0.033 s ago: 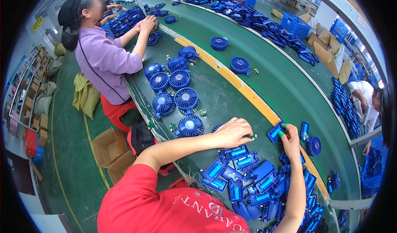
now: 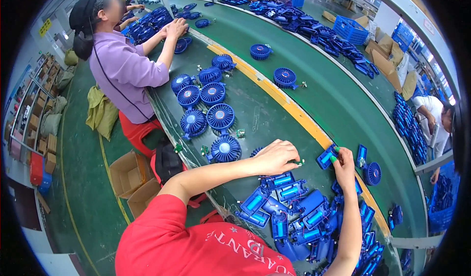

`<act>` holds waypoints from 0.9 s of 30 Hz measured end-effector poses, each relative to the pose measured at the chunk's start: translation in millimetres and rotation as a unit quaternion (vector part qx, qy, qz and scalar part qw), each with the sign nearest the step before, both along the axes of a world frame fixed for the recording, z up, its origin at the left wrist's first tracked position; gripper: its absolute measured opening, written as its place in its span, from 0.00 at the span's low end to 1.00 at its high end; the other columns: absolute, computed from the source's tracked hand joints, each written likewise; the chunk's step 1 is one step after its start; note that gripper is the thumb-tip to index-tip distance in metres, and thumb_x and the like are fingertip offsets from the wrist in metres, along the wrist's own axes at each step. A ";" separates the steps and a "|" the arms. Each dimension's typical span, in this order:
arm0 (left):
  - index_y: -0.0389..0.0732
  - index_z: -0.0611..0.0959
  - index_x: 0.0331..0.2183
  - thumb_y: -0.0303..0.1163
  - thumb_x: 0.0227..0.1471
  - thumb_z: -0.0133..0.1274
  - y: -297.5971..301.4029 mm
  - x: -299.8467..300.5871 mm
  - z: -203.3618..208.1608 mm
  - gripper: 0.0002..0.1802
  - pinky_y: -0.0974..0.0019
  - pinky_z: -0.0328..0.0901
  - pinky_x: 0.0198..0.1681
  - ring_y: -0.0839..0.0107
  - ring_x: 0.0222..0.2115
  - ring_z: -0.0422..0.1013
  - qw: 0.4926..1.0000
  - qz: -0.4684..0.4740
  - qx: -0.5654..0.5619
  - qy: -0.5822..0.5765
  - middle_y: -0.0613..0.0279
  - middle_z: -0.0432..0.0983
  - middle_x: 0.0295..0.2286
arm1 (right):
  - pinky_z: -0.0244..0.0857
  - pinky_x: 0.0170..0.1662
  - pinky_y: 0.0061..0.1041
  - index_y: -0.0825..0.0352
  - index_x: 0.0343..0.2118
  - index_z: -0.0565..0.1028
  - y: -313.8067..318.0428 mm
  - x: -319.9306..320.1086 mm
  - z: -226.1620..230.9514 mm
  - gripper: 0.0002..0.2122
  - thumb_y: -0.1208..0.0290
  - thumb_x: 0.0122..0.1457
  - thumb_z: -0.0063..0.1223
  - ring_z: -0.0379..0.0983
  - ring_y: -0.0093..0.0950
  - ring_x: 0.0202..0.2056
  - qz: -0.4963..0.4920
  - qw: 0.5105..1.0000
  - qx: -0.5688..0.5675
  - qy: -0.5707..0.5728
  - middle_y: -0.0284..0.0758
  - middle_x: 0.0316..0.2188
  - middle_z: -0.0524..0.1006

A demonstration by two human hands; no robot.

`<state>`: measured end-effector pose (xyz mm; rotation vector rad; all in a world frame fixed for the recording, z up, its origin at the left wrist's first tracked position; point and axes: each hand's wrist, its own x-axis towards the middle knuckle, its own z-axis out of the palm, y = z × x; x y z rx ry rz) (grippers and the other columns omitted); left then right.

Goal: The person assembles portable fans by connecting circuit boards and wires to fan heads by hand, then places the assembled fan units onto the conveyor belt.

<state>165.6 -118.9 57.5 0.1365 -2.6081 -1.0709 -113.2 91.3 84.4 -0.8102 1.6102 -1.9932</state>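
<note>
My right hand (image 2: pixel 344 164), with green coverings on its fingertips, pinches a blue handle shell (image 2: pixel 325 158) holding a light-blue battery, at the yellow strip. My left hand (image 2: pixel 275 157) is left of it, low over the bench with fingers curled down. A blue fan head (image 2: pixel 256 151) shows partly beside that hand, and a small green circuit board (image 2: pixel 300 163) shows at its fingertips. What its fingers grip is hidden. Below my hands lies a heap of blue shells with batteries (image 2: pixel 309 219). Several round fan heads (image 2: pixel 221 116) stand to the left, some beside small green boards.
A yellow strip (image 2: pixel 274 93) divides the bench from the green belt, where fans (image 2: pixel 284 77) and a shell (image 2: pixel 361 154) lie. A co-worker in purple (image 2: pixel 122 67) works at the left. Cardboard boxes (image 2: pixel 128 174) stand beside the bench. Someone in white (image 2: pixel 434 112) bends at the right.
</note>
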 end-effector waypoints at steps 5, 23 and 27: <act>0.43 0.94 0.49 0.42 0.74 0.70 2.2 -5.0 -11.1 0.13 0.44 0.76 0.61 0.50 0.53 0.86 1.000 0.007 -0.005 -0.009 0.56 0.91 0.45 | 0.79 0.67 0.40 0.74 0.62 0.85 -2.0 -2.8 -7.1 0.15 0.69 0.83 0.62 0.88 0.39 0.56 0.002 0.999 0.019 0.029 0.48 0.56 0.91; 0.44 0.94 0.45 0.44 0.74 0.70 7.4 -3.5 -23.2 0.13 0.43 0.77 0.56 0.49 0.49 0.88 0.997 0.067 -0.040 -0.017 0.56 0.92 0.42 | 0.80 0.64 0.43 0.73 0.61 0.86 16.2 -22.5 -62.0 0.15 0.68 0.81 0.63 0.89 0.43 0.54 0.039 0.989 0.059 0.133 0.49 0.53 0.91; 0.44 0.94 0.44 0.44 0.73 0.70 9.3 20.8 -24.9 0.14 0.43 0.77 0.55 0.49 0.48 0.88 0.993 0.106 -0.050 -0.002 0.56 0.92 0.41 | 0.80 0.63 0.44 0.72 0.60 0.86 13.2 1.3 -58.0 0.15 0.68 0.81 0.63 0.89 0.44 0.54 0.070 0.980 0.059 0.174 0.49 0.52 0.91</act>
